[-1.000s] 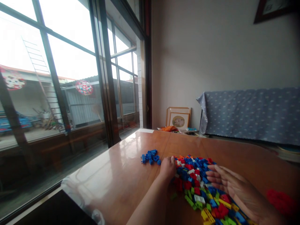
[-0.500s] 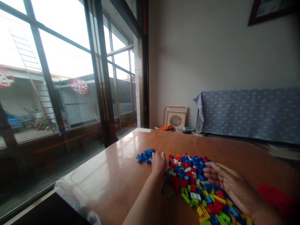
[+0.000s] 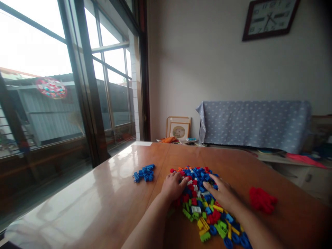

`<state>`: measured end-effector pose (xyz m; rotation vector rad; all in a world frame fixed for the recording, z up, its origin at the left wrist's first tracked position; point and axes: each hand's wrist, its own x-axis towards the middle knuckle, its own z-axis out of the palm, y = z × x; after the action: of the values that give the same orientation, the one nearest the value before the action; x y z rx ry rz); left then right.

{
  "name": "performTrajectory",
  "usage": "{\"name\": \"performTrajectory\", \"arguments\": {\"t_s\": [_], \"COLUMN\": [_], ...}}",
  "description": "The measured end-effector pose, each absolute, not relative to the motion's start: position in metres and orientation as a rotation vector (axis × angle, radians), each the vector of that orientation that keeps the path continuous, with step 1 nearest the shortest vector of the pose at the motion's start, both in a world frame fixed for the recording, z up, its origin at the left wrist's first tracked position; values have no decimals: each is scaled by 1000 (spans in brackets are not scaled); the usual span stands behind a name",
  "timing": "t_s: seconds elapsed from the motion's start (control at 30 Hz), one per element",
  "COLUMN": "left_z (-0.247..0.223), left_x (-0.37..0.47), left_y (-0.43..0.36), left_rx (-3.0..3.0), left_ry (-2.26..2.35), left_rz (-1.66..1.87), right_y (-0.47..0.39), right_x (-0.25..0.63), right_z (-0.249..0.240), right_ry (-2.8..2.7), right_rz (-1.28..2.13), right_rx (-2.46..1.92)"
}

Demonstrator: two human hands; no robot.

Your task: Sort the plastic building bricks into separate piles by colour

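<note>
A large loose pile of coloured plastic blocks [image 3: 194,201] spreads over the wooden table [image 3: 145,211], with red, blue, white, green and yellow pieces. My left hand [image 3: 174,186] rests on the pile's left edge, fingers apart, with no piece visible in it. On the pile's right side lies my right hand [image 3: 219,188], its thumb and fingers spread over blue pieces. Left of the pile sits a small group of blue pieces [image 3: 144,173], touched by neither hand. A red clump [image 3: 263,200] lies to the right of my right forearm.
Tall windows [image 3: 77,86] run along the left side. Behind the table stand picture frames [image 3: 178,129] and a long object under a blue patterned cloth [image 3: 254,124]. A clock [image 3: 271,19] hangs on the wall.
My left hand has left the small blue group and come onto the main pile. My right hand has moved inward over the blocks. The view has turned to the right.
</note>
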<state>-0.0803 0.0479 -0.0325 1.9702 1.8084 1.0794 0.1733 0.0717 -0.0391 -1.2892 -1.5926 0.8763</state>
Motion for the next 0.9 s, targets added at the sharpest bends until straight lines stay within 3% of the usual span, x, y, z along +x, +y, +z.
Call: {"name": "performTrajectory", "arguments": {"t_s": [0.4,0.6,0.9], "left_z": [-13,-8,-15], "left_x": [-68,-65,-65], "left_y": [30,27,36], "left_rx": [2354,2428,2309], "left_ry": [1542,1499,1507], "left_rz": [840,773,991], "right_y": [59,55,61], "right_x": [159,171,185], "right_z": [-34,-24,-23], "right_ry": [-2190,-2233,-2153], "right_rz": [393,344,396], "right_rx": [-1180,-1234,-1240]}}
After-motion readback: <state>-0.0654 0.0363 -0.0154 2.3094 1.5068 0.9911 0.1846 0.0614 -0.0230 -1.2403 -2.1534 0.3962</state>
